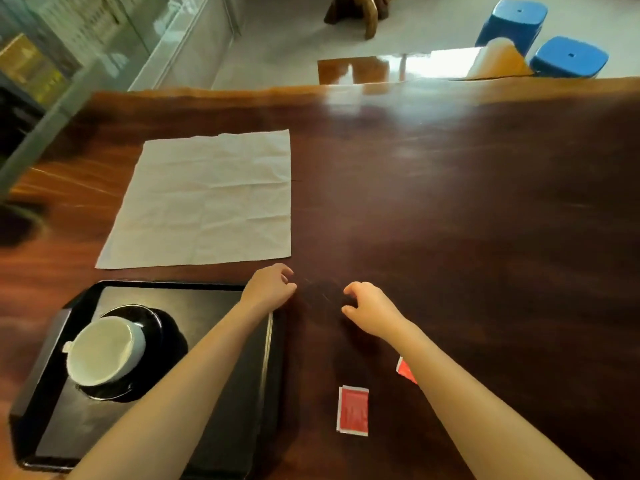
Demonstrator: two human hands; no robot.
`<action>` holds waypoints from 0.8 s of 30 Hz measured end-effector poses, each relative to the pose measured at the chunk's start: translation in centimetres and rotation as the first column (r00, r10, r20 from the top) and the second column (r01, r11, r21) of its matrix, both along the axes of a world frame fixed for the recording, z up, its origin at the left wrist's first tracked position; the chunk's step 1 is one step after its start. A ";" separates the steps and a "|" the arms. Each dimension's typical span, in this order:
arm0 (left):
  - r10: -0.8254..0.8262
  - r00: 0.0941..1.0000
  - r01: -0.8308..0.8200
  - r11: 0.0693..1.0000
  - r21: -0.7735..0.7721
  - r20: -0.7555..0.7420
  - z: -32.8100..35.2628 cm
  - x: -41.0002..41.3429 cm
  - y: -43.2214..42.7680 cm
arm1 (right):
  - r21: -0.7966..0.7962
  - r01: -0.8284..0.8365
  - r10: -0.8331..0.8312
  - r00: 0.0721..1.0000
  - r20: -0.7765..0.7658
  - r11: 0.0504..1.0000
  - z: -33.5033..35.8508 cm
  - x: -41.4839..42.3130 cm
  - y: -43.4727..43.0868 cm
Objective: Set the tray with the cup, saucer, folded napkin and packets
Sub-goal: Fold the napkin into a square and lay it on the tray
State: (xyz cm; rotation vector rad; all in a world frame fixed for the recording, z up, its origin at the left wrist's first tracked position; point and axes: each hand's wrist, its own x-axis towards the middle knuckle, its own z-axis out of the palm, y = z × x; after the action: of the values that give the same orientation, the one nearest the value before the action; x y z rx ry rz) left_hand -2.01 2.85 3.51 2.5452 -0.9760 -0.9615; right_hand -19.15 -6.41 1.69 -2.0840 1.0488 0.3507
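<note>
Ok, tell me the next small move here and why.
Probably reach both hands forward to the napkin and start folding it: it lies flat and unfolded beyond the tray, while the cup already sits on its saucer. Left hand and right hand look empty.

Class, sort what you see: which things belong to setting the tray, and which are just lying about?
Job: tray, saucer, cup, napkin, two red packets.
Lying about: two blue stools, wooden stand.
</note>
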 end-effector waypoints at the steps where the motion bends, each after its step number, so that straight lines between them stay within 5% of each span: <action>1: 0.005 1.000 -0.005 1.000 -0.002 0.013 -0.3 1.0 -0.1 | -0.006 -0.019 0.019 1.000 0.005 1.000 -0.3 1.6 -0.3; 11: 0.078 0.995 -0.076 0.997 -0.029 0.068 -4.3 9.6 0.2 | -0.191 -0.148 0.164 0.984 0.066 0.970 -3.5 13.7 -1.6; 19: 0.036 0.989 -0.021 0.995 -0.098 0.145 -6.5 11.4 0.4 | -0.582 -0.286 0.316 0.947 -0.052 0.761 -5.5 17.5 -1.1; 24: -0.006 0.987 0.022 0.995 -0.098 0.162 -6.6 10.3 -0.1 | -0.590 -0.211 0.274 0.962 0.017 0.779 -5.5 16.6 -2.2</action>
State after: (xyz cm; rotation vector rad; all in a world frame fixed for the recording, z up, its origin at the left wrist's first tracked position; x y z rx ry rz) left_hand 8.33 2.76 -3.10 2.5671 -1.0593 -0.6993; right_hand -2.54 -8.62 -3.79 -2.7757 0.8938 0.0321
